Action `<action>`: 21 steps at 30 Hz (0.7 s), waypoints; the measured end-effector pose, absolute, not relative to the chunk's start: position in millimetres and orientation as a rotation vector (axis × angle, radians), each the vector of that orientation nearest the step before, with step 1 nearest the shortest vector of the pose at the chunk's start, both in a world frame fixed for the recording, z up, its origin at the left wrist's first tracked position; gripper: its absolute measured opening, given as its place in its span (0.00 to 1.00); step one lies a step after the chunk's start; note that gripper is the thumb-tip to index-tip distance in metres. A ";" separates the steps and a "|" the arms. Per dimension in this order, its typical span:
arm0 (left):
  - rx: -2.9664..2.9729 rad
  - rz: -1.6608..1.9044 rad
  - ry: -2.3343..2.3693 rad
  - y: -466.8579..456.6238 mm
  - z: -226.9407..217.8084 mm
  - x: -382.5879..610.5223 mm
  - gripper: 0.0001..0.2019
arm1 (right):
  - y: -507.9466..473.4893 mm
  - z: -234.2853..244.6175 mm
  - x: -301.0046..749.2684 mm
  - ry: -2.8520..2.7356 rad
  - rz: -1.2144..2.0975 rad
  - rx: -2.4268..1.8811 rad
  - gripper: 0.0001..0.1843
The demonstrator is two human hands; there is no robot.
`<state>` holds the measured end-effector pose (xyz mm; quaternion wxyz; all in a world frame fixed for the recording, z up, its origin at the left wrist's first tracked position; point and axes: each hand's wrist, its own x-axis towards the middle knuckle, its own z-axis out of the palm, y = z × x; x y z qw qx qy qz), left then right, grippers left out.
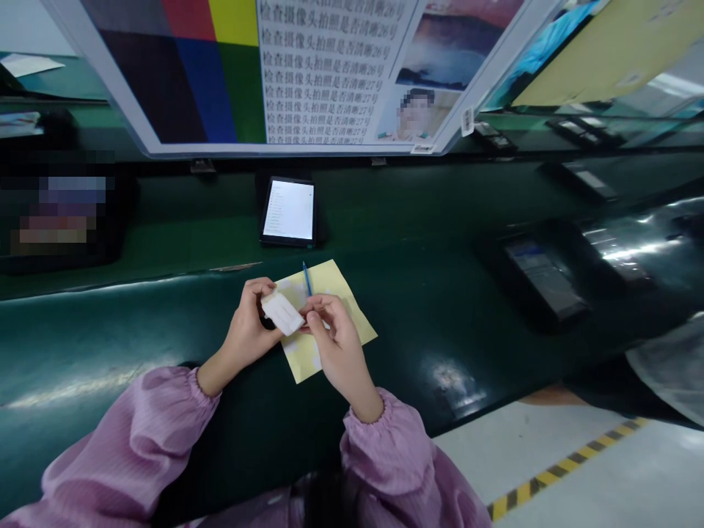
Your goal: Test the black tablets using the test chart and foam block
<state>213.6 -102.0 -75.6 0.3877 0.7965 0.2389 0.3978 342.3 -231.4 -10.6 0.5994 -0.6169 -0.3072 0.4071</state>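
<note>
My left hand (pixel 250 323) is closed around a small white block-like object (pixel 282 314), which is tilted above a yellow sheet of paper (pixel 352 323). At its right end, the fingers of my right hand (pixel 338 341) are pinched together, touching or very near its edge. What they grip is too small to make out. A blue pen (pixel 306 279) is over the sheet, its lower end hidden behind my right fingers. I cannot tell whether that hand holds it. Beyond the sheet lies a tablet (pixel 289 210) with a lit white screen.
A large printed board (pixel 264 149) with colour blocks and text stands behind the tablet. Dark devices (pixel 542 279) rest on the green bench (pixel 418 293) to the right. Part of a person (pixel 668 367) shows at the right edge, near floor with yellow-black tape (pixel 566 466).
</note>
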 end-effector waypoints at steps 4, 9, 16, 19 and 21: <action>2.002 1.018 0.573 -103.0 -78.9 212.7 0.28 | -229.3 -8.4 342.8 -0.804 0.953 -1.480 0.18; 1.958 1.051 0.509 -99.5 -82.8 213.8 0.30 | -229.2 -7.8 352.0 -0.776 0.999 -1.382 0.11; 2.006 1.110 0.417 -108.5 -81.9 221.4 0.30 | -234.3 -3.7 354.4 -1.269 0.742 -1.542 0.30; 2.127 1.048 0.405 -101.2 -81.3 218.5 0.34 | -228.2 -5.2 367.6 -1.282 0.537 -1.716 0.21; 2.179 1.040 0.532 -78.2 -78.8 204.0 0.32 | -227.0 -6.8 387.9 -1.278 0.395 -1.835 0.20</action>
